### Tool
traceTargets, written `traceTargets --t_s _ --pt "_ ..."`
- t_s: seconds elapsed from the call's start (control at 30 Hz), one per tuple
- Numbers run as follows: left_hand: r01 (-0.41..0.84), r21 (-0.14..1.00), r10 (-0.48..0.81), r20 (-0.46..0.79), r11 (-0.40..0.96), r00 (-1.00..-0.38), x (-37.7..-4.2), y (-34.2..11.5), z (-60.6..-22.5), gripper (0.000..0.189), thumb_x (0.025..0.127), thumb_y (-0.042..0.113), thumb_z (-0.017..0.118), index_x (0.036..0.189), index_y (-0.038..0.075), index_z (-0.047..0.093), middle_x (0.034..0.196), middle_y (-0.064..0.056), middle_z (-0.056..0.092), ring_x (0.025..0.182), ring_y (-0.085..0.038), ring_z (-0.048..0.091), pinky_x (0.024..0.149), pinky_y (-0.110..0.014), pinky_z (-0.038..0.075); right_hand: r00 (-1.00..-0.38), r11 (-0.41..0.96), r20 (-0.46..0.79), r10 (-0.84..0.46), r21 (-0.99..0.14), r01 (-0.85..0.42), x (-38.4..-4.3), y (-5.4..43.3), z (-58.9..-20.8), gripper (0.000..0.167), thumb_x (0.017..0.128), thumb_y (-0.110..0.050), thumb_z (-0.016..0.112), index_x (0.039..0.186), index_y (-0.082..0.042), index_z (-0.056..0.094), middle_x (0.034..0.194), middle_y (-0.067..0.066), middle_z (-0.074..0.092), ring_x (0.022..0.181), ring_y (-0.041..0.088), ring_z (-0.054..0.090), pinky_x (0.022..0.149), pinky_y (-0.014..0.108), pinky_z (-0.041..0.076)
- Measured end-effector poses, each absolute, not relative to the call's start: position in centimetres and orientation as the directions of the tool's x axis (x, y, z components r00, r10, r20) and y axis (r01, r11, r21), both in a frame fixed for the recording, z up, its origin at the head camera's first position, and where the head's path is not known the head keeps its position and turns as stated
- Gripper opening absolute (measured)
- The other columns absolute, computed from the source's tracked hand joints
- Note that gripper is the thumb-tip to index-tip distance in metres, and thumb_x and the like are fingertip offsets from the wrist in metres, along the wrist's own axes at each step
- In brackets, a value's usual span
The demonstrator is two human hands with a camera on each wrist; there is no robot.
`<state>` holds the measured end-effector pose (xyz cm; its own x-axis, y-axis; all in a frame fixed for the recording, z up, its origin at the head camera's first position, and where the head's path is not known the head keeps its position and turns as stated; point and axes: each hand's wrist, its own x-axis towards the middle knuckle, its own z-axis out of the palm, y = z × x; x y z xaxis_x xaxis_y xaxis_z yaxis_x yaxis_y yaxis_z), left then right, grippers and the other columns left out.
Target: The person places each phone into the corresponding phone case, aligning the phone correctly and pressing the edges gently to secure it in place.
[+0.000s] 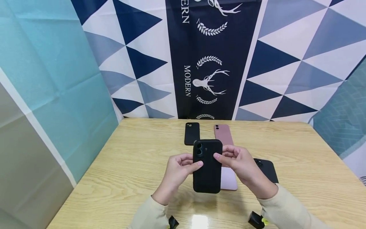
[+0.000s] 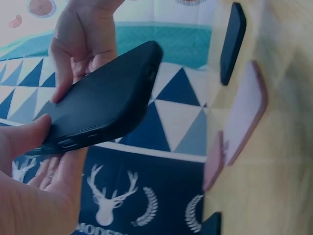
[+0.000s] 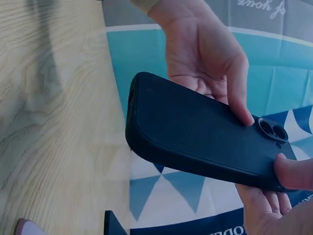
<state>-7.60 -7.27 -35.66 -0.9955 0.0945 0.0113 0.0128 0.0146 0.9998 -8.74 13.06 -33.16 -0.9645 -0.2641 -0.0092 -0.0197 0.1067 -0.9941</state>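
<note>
A black phone in a case is held upright over the table between my two hands, its back and camera lenses towards me. My left hand grips its left edge, thumb on the back and fingers behind. On the opposite edge, my right hand pinches it higher up, with the thumb below the top right corner. In the right wrist view, the camera ring with two lenses shows beside the left thumb. The phone's front is hidden from the head view.
Behind the held phone lie a black phone case, a pink one and a pale lilac one, partly covered. Another black phone or case lies by my right wrist. A patterned cloth hangs behind the wooden table.
</note>
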Motion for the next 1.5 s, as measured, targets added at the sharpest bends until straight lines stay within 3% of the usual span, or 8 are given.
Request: traceTargets --t_s 0.23,0.6,0.83,0.93,1.07,1.2,1.33,1.5 --pt "0.119 0.986 0.099 0.108 0.113 -0.989 -7.8 -7.9 -35.0 0.028 0.081 0.013 0.076 0.103 -0.003 0.070 0.094 -0.022 0.073 0.078 -0.014 0.072 0.073 -0.021 0.058 -0.973 0.091 -0.003 -0.230 -0.996 -0.018 -8.4 12.4 -33.4 0.004 0.090 -0.008 0.065 0.090 -0.011 0.063 0.074 -0.015 0.069 0.073 0.001 0.067 0.074 0.021 0.058" --pt "0.219 0.969 -0.007 0.222 0.114 -0.975 -8.0 -8.4 -34.6 0.023 0.081 0.011 0.076 0.100 -0.003 0.074 0.089 -0.023 0.074 0.080 -0.024 0.073 0.068 -0.018 0.058 -0.963 0.151 -0.038 -0.268 -0.988 -0.003 -8.5 11.6 -33.2 0.025 0.090 -0.012 0.067 0.106 0.005 0.059 0.078 -0.013 0.068 0.076 0.002 0.067 0.076 0.022 0.057" --pt "0.237 0.959 -0.031 0.245 0.155 -0.969 -7.8 -8.2 -34.9 0.022 0.082 0.013 0.076 0.097 -0.002 0.075 0.087 -0.021 0.074 0.078 -0.025 0.074 0.066 -0.014 0.056 -0.977 0.256 0.023 -0.212 -0.964 -0.078 -8.8 11.1 -32.5 0.038 0.092 -0.018 0.065 0.119 0.008 0.059 0.093 0.002 0.072 0.079 0.000 0.067 0.075 0.021 0.058" --pt "0.231 0.960 -0.018 0.237 0.157 -0.971 -7.4 -8.2 -35.2 0.022 0.082 0.013 0.075 0.098 -0.003 0.075 0.087 -0.021 0.074 0.078 -0.026 0.074 0.066 -0.014 0.056 -0.982 0.266 0.049 -0.184 -0.959 -0.098 -8.7 11.1 -32.3 0.035 0.091 -0.018 0.066 0.115 0.008 0.063 0.090 0.000 0.073 0.076 0.000 0.067 0.073 0.021 0.058" --pt "0.230 0.962 0.007 0.231 0.145 -0.973 -7.0 -8.1 -35.5 0.022 0.083 0.012 0.074 0.098 -0.004 0.074 0.087 -0.023 0.074 0.079 -0.029 0.074 0.066 -0.014 0.056 -0.976 0.231 0.057 -0.211 -0.967 -0.106 -8.6 11.4 -32.3 0.025 0.090 -0.016 0.067 0.101 0.007 0.065 0.076 -0.013 0.070 0.071 0.001 0.066 0.071 0.022 0.058" --pt "0.220 0.969 0.052 0.215 0.116 -0.975 -7.0 -8.0 -35.5 0.023 0.084 0.011 0.073 0.100 -0.005 0.073 0.089 -0.025 0.073 0.081 -0.032 0.073 0.067 -0.017 0.058 -0.966 0.147 0.062 -0.251 -0.984 -0.101 -8.7 11.8 -32.5 0.008 0.091 -0.012 0.064 0.088 -0.006 0.066 0.072 -0.016 0.067 0.069 0.002 0.065 0.070 0.023 0.057" --pt "0.182 0.980 0.105 0.174 0.077 -0.979 -7.3 -8.1 -35.4 0.025 0.084 0.010 0.073 0.102 -0.007 0.072 0.092 -0.027 0.072 0.083 -0.032 0.073 0.067 -0.024 0.060 -0.963 0.075 0.042 -0.266 -0.995 -0.064 -8.7 11.9 -32.6 0.014 0.092 -0.011 0.063 0.081 -0.019 0.066 0.072 -0.015 0.068 0.070 0.002 0.065 0.074 0.022 0.056" --pt "0.155 0.976 0.170 0.128 0.154 -0.977 -7.5 -8.4 -35.0 0.029 0.085 0.015 0.073 0.104 -0.006 0.070 0.098 -0.024 0.073 0.083 -0.022 0.073 0.071 -0.021 0.059 -0.964 0.047 -0.005 -0.265 -0.999 -0.008 -8.6 12.2 -32.6 0.016 0.093 -0.012 0.062 0.081 -0.022 0.066 0.071 -0.015 0.068 0.071 0.002 0.066 0.077 0.022 0.056"
